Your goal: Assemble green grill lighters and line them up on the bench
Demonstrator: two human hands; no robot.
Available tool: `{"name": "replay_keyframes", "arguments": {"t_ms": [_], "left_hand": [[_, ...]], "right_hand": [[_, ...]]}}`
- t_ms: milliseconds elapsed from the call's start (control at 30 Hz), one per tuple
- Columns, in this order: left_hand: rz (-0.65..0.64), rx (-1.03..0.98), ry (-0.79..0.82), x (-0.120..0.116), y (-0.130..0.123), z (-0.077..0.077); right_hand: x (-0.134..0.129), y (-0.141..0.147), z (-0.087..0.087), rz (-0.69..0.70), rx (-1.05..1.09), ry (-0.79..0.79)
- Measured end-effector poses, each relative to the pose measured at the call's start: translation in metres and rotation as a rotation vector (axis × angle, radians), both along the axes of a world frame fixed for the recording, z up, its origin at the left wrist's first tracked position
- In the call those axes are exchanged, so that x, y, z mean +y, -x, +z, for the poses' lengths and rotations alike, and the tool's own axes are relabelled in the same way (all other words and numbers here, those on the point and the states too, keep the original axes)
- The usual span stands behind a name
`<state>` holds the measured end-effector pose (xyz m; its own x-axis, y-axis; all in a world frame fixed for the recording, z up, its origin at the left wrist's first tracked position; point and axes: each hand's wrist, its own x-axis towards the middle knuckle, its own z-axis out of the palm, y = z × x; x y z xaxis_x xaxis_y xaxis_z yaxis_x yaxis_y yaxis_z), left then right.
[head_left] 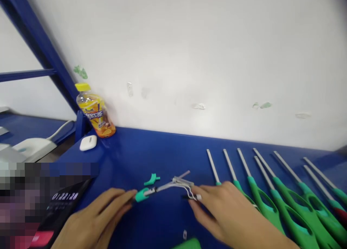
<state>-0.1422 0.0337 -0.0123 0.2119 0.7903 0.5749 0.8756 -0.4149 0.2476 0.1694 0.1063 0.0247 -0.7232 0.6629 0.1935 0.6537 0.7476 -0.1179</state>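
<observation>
My left hand (pixel 101 214) is closed, its fingertips pinching a small teal plastic part (pixel 141 195) with a grey-and-black fitting at its end. From that fitting a thin white tube (pixel 166 186) runs right to a small metal piece (pixel 182 180). My right hand (pixel 222 211) is closed at a bent white wire (pixel 188 188) with a pale tip. A short dark piece shows beside its fingers, partly hidden. Behind the hands lies a loose teal trigger-like piece (pixel 152 179) on the blue table (pixel 151 147).
Several green long-nosed lighters (pixel 287 205) with metal barrels lie in a row at right. A drink bottle (pixel 96 113) and white earbud case (pixel 88 143) stand back left. A phone (pixel 61 202) is at left. A green object (pixel 189 244) shows at the front edge.
</observation>
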Motion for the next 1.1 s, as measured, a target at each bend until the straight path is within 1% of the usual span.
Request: {"name": "replay_keyframes", "arguments": {"t_ms": [100, 167, 233, 267, 300, 433, 467, 533, 600, 633, 700, 767, 867, 933, 1033, 1100], "left_hand": [[0.043, 0.074, -0.007, -0.016, 0.001, 0.011], [0.133, 0.108, -0.016, -0.03, 0.001, 0.014], [0.264, 0.084, -0.034, -0.044, 0.002, 0.011], [0.322, 0.063, -0.018, -0.05, 0.003, 0.009], [0.337, 0.033, -0.019, -0.055, 0.004, 0.005], [0.349, -0.058, 0.019, -0.069, 0.005, -0.008], [0.352, -0.079, 0.027, -0.072, 0.004, -0.01], [0.358, -0.126, 0.006, -0.077, 0.002, -0.014], [0.374, -0.172, -0.042, -0.081, -0.001, -0.016], [0.391, -0.192, -0.062, -0.082, -0.002, -0.016], [0.416, -0.226, -0.068, -0.084, -0.004, -0.016], [0.423, -0.24, -0.041, -0.085, -0.005, -0.016], [0.434, -0.247, 0.006, -0.085, -0.005, -0.015], [0.451, -0.254, 0.004, -0.085, -0.005, -0.015], [0.471, -0.243, 0.002, -0.085, -0.006, -0.013], [0.478, -0.23, 0.031, -0.085, -0.008, -0.011]], "right_hand": [[0.001, -0.002, 0.003, -0.019, -0.065, 0.076], [0.001, -0.003, 0.001, -0.021, -0.089, 0.075], [0.002, -0.004, 0.001, -0.007, -0.081, 0.065], [0.002, -0.004, 0.002, -0.003, -0.071, 0.056], [0.002, -0.005, 0.004, -0.002, -0.06, 0.047], [-0.003, -0.004, 0.018, -0.013, -0.028, 0.009], [-0.006, -0.002, 0.021, 0.002, -0.009, 0.021], [-0.016, 0.003, 0.025, 0.08, 0.05, 0.072], [-0.029, 0.011, 0.023, 0.201, 0.096, 0.105], [-0.036, 0.016, 0.021, 0.259, 0.093, 0.096], [-0.048, 0.026, 0.014, 0.34, 0.024, 0.031], [-0.056, 0.036, 0.006, 0.382, -0.057, -0.04], [-0.06, 0.043, 0.0, 0.406, -0.091, -0.086], [-0.059, 0.042, 0.001, 0.404, -0.032, -0.054], [-0.054, 0.032, 0.01, 0.381, 0.137, 0.023], [-0.047, 0.024, 0.018, 0.328, 0.236, 0.034]]}}
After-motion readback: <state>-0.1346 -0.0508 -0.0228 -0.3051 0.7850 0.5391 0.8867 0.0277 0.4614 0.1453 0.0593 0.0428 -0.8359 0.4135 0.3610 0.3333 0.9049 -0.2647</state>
